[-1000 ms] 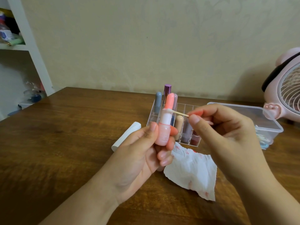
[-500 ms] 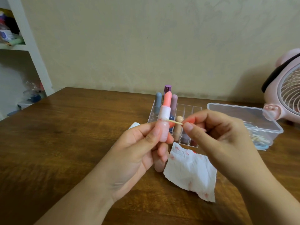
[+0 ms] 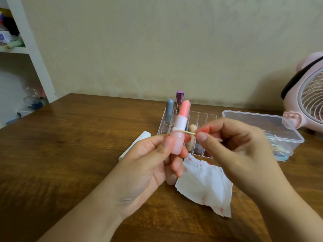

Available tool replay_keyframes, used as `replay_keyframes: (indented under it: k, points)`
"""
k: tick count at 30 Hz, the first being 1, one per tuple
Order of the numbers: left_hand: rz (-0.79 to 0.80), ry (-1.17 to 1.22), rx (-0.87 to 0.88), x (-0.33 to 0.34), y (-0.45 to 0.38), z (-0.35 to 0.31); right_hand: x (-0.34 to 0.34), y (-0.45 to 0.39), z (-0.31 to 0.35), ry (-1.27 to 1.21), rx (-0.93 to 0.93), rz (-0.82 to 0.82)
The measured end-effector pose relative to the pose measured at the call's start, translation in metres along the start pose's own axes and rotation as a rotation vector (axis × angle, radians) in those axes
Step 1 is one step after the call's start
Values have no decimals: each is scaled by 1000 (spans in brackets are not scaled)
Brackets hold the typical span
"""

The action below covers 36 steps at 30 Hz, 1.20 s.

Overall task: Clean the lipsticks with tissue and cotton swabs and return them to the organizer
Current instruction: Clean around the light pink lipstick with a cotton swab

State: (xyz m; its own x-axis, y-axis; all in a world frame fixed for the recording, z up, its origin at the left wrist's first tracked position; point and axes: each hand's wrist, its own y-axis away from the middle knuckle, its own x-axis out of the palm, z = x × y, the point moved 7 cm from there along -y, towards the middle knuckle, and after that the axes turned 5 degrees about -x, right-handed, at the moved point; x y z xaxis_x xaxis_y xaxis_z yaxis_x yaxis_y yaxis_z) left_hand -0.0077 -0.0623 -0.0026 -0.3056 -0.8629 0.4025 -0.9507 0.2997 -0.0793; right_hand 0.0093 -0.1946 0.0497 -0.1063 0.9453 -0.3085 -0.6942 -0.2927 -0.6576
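The pink lipstick (image 3: 180, 130) is gripped upright at its base by the left hand (image 3: 150, 165), thumb in front and fingers curled behind. A cotton swab (image 3: 187, 132) is pinched between thumb and forefinger of the right hand (image 3: 232, 151), and its tip is laid against the collar where the pale sleeve meets the translucent pink base.

A second ago the swab tip was held higher, against the upper sleeve just under the coral bullet; half a second ago it had been lowered to mid-sleeve; now it is set at the joint with the base. The swab has thus been worked downward along the tube, which suggests that the upper casing has been dealt with and the seam is being cleaned. The cleaning of this lipstick is judged to be well along, though it has not yet been capped or put back.

Just below the hands a stained tissue (image 3: 204, 189) lies on the wooden table (image 3: 70, 154). Beyond them stands the clear organizer (image 3: 201, 117), with other lipsticks upright in its left compartments. A white cap (image 3: 139, 138) is partly seen to the left, a clear plastic box (image 3: 262, 123) to the right, and a pink fan (image 3: 307, 95) at the far right.
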Motion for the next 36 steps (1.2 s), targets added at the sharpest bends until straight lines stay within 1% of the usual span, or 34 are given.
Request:
replay_keyframes:
  k: [7, 9, 13, 19, 23, 26, 28, 31, 33, 36]
  points:
    - [9, 17, 1, 1, 0, 2, -8, -1, 2, -5, -11, -76]
    - [9, 23, 3, 1, 0, 1, -7, 0, 1, 9, 6, -70]
    - [-12, 18, 20, 0, 0, -1, -1, 0, 0, 10, 28, -2]
    - [-46, -94, 27, -1, 1, -1, -9, -1, 0, -34, 7, -74]
    - [-89, -121, 65, -2, 2, -4, -2, 0, 0, 7, 12, -23]
    - [-158, -145, 93, -6, 2, -6, 1, 1, 0, 6, 11, 10]
    - [-194, -175, 104, -8, 2, -6, -2, 0, 1, -9, 8, -27]
    - [-199, -216, 122, -5, 3, -9, -8, -1, 0, -18, 1, -83]
    - [-195, -222, 120, -4, 3, -9, -7, -1, -1, -13, 6, -71]
    - [-190, -233, 137, -3, 4, -11, -1, 0, -2, -12, 14, -9]
